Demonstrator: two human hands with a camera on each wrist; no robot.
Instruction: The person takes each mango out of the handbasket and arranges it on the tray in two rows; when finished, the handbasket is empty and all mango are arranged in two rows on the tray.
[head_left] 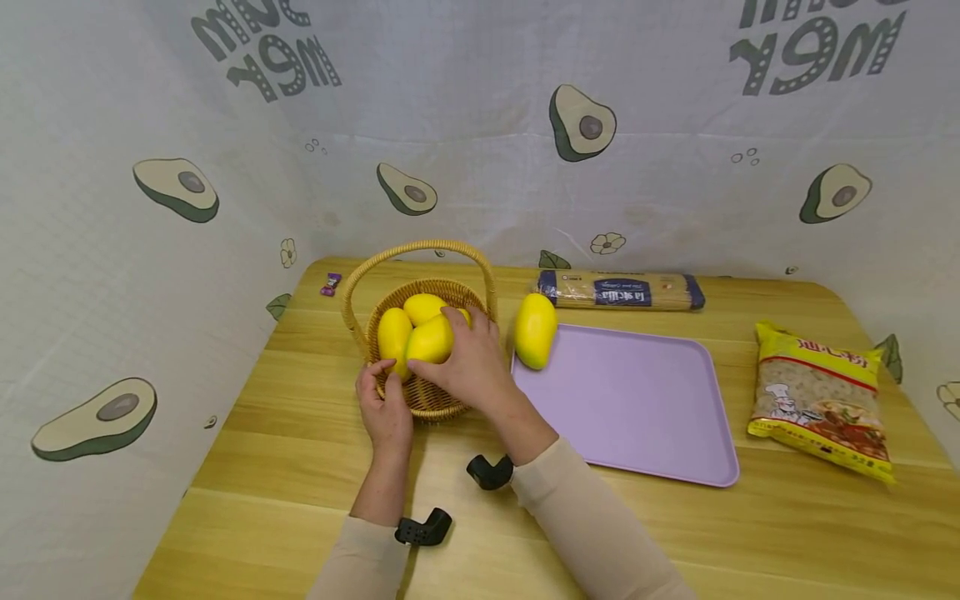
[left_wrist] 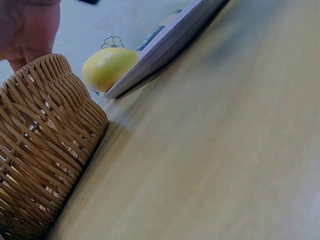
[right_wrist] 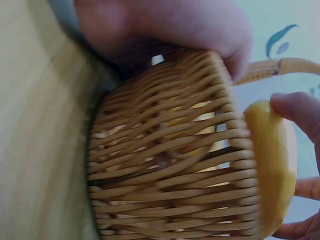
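Observation:
A round wicker basket with a tall arched handle stands on the table, with several yellow mangoes inside, among them one mango at the left and another at the back. My right hand holds a mango between thumb and fingers at the basket's mouth; the right wrist view shows this mango just above the rim. With my left hand I grip the near left rim of the basket. One more mango, greenish at its lower end, lies outside at the tray's left corner.
A flat lilac tray lies right of the basket. Behind it is a pack of dry noodles; at the far right lies a yellow food bag. A small purple wrapped candy sits at the back left. A printed curtain encloses the table.

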